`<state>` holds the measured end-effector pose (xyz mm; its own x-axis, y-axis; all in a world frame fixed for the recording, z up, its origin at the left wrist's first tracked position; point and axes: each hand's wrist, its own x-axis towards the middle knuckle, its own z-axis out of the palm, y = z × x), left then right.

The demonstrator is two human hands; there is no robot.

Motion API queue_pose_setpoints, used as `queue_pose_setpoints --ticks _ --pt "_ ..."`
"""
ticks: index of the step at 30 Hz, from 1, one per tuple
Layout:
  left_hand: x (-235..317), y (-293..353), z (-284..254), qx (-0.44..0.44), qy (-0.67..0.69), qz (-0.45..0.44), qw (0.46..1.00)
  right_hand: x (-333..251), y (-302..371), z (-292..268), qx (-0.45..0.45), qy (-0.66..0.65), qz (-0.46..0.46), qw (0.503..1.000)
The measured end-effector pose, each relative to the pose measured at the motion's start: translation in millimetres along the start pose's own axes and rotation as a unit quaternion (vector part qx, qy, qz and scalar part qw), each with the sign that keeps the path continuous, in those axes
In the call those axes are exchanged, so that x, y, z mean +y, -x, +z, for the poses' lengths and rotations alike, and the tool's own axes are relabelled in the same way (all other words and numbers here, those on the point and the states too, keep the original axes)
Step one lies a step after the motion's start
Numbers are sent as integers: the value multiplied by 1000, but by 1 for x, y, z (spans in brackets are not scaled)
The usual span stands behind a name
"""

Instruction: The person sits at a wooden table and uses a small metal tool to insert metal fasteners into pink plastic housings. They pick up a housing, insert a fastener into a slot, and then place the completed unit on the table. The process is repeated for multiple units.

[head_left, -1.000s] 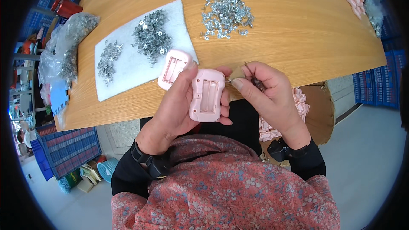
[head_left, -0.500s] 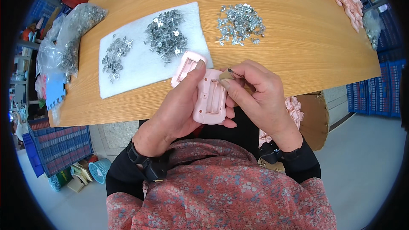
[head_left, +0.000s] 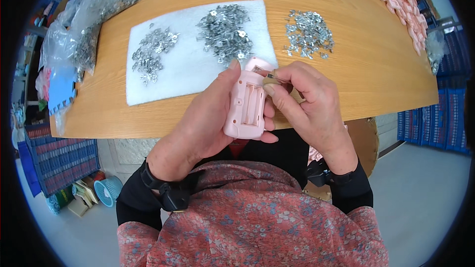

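A pink plastic casing [head_left: 238, 113] with a battery compartment on its face lies across my left hand [head_left: 198, 111]. The thumb rests along its upper left, and the other fingertips wrap round its right side. A second pink casing [head_left: 261, 63] shows beyond its upper end, partly covered; whether the two touch I cannot tell. My right hand [head_left: 311, 101] pinches a small thin piece [head_left: 272, 77], dark and metallic with a tan part, over the compartment's upper right corner. Its far end is hidden by the fingers.
On the wooden table [head_left: 173, 123] lies a white foam sheet [head_left: 190, 64] bearing two heaps of small metal contacts [head_left: 225, 32]. Another metal heap [head_left: 309, 33] sits right of it. Clear bags of metal parts [head_left: 94, 20] stand left; pink casings [head_left: 396, 2] pile at far right.
The second casing has shifted from the upper left of the held one to behind its upper end. My left thumb now lies on the held casing's edge. The whole view has shifted slightly.
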<state>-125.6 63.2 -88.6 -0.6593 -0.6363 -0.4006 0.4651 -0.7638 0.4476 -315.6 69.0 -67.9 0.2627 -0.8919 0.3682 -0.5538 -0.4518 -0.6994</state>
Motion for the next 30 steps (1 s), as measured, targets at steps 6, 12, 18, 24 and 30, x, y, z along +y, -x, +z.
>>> queue_pose_setpoints --ticks 6,12,18,24,30 --pt "11 15 -15 4 9 27 1000 -15 -16 19 -25 15 -3 1000" --pt "17 24 -12 40 -23 77 996 -27 -26 36 -11 149 -139 979" --pt "24 29 -27 28 10 85 996 -36 -25 39 -40 93 -59 993" --pt "25 33 -40 -7 -5 86 996 -28 -29 49 -41 -135 86 986" --pt "26 39 -45 0 -159 137 978 -32 -38 46 -139 -386 291 864"
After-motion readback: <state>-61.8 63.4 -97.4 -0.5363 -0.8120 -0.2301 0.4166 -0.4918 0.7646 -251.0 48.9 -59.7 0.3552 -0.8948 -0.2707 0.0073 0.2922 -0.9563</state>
